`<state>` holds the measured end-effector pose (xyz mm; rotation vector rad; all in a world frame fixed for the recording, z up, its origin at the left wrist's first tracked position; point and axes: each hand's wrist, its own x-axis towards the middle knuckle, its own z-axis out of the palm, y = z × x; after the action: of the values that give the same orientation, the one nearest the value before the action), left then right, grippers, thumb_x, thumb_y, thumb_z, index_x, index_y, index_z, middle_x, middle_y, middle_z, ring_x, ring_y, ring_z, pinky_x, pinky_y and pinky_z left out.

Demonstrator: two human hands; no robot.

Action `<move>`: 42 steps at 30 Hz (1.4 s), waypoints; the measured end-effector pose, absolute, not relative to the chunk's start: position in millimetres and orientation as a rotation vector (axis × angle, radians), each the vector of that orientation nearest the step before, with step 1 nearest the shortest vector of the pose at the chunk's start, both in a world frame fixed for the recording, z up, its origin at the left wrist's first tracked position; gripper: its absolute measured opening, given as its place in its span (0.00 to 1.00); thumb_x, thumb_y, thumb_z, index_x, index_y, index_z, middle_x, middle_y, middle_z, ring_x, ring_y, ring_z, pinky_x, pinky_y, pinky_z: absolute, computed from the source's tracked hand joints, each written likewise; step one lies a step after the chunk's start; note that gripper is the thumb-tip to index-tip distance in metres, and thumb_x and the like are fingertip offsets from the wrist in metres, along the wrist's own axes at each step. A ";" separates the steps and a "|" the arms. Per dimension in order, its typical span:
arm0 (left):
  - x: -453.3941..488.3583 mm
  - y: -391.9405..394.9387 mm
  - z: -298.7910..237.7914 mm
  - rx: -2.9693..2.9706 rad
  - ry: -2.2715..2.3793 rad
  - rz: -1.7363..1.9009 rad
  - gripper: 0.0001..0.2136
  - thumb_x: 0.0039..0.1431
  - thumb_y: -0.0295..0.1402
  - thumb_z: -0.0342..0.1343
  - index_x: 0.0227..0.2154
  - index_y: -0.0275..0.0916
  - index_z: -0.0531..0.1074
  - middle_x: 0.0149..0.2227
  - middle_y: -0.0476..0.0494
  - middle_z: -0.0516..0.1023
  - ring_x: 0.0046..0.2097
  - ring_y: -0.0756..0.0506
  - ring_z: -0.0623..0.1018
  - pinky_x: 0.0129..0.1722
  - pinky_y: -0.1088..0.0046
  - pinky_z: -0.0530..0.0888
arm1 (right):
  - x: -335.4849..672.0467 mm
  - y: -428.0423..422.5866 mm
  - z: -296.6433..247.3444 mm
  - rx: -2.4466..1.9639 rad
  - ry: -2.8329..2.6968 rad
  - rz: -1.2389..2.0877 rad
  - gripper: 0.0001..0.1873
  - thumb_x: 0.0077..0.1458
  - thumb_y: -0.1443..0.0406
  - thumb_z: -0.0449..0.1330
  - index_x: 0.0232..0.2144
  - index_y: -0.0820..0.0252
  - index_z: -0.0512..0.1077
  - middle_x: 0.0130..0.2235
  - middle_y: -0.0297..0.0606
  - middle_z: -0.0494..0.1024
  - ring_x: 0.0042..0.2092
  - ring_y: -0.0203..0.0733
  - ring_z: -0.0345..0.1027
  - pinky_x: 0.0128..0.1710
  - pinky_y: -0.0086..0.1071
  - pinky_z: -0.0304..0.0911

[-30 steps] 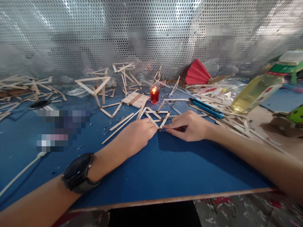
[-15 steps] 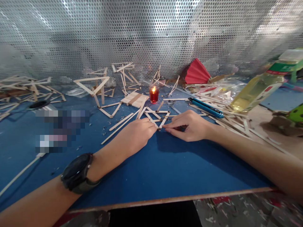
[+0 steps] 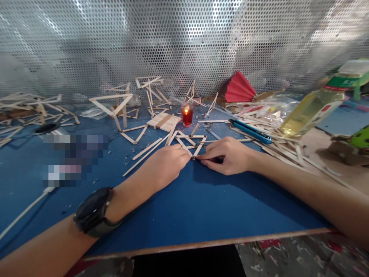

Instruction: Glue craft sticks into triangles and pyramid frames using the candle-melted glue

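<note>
A flat triangular frame of wooden sticks (image 3: 190, 141) lies on the blue table top (image 3: 184, 207). My left hand (image 3: 166, 164), a black watch on its wrist, rests curled on the table with its fingertips pressed on the frame's near corner. My right hand (image 3: 229, 155) lies just right of that corner, thumb and forefinger pinched together at the stick's end; whatever sits under its fingers is too small to name. Both hands meet at the same corner.
A red glass with a lit candle (image 3: 187, 114) stands just behind the frame. A blue utility knife (image 3: 250, 131) lies to the right among loose sticks. A yellow bottle (image 3: 314, 108), a red paper fan (image 3: 239, 89) and other stick frames (image 3: 115, 104) line the perforated metal wall.
My right hand has slid slightly left and down toward the frame's near corner. My left hand has barely moved.
</note>
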<state>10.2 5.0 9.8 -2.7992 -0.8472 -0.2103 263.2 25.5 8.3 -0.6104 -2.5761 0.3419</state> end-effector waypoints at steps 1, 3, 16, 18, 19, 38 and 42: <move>10.3 5.3 9.1 -2.802 -0.852 -0.206 0.14 0.66 0.19 0.47 0.40 0.34 0.78 0.38 0.41 0.82 0.41 0.42 0.77 0.44 0.65 0.74 | 263.2 25.6 8.4 -0.612 -2.575 0.346 0.11 0.61 0.67 0.60 0.37 0.57 0.84 0.31 0.36 0.83 0.28 0.34 0.71 0.28 0.28 0.58; 10.5 5.6 8.5 -2.795 -0.854 -0.206 0.14 0.66 0.19 0.46 0.40 0.34 0.78 0.38 0.41 0.81 0.41 0.43 0.77 0.44 0.66 0.74 | 263.5 26.1 8.6 -0.612 -2.545 0.345 0.11 0.62 0.66 0.60 0.36 0.57 0.84 0.30 0.36 0.82 0.27 0.34 0.69 0.28 0.28 0.57; 12.0 1.0 19.8 -2.834 -0.863 -0.108 0.14 0.64 0.17 0.48 0.42 0.33 0.77 0.42 0.40 0.82 0.45 0.41 0.78 0.47 0.65 0.75 | 263.0 26.8 7.7 -0.594 -2.559 0.390 0.11 0.61 0.67 0.60 0.36 0.57 0.84 0.33 0.36 0.83 0.29 0.34 0.71 0.29 0.28 0.58; 12.2 1.1 19.0 -2.828 -0.880 -0.110 0.14 0.64 0.17 0.48 0.41 0.33 0.78 0.41 0.40 0.82 0.44 0.41 0.78 0.47 0.65 0.75 | 262.9 26.6 7.5 -0.601 -2.576 0.407 0.10 0.61 0.67 0.60 0.36 0.56 0.84 0.35 0.36 0.84 0.30 0.34 0.72 0.30 0.28 0.59; 12.1 1.2 18.4 -2.824 -0.882 -0.113 0.14 0.64 0.17 0.47 0.41 0.34 0.78 0.41 0.40 0.82 0.44 0.41 0.78 0.46 0.65 0.75 | 263.0 26.6 7.5 -0.609 -2.574 0.405 0.10 0.61 0.67 0.61 0.36 0.56 0.84 0.35 0.36 0.84 0.30 0.34 0.72 0.30 0.28 0.59; 11.6 2.9 13.3 -2.800 -0.859 -0.183 0.14 0.66 0.18 0.47 0.40 0.34 0.78 0.38 0.41 0.82 0.42 0.42 0.78 0.44 0.67 0.74 | 262.5 27.8 4.9 -0.595 -2.501 0.446 0.09 0.61 0.67 0.61 0.36 0.58 0.84 0.30 0.36 0.82 0.28 0.33 0.70 0.28 0.28 0.58; 11.5 2.4 14.7 -2.818 -0.873 -0.169 0.14 0.65 0.17 0.48 0.39 0.34 0.78 0.39 0.41 0.81 0.42 0.42 0.78 0.44 0.66 0.74 | 261.6 27.5 4.9 -0.576 -2.539 0.483 0.09 0.61 0.68 0.61 0.36 0.58 0.84 0.33 0.37 0.83 0.30 0.34 0.72 0.29 0.27 0.59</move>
<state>11.5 2.4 14.7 -2.8179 -0.8727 -0.1688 261.6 27.5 4.9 -0.5762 -2.5394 0.4825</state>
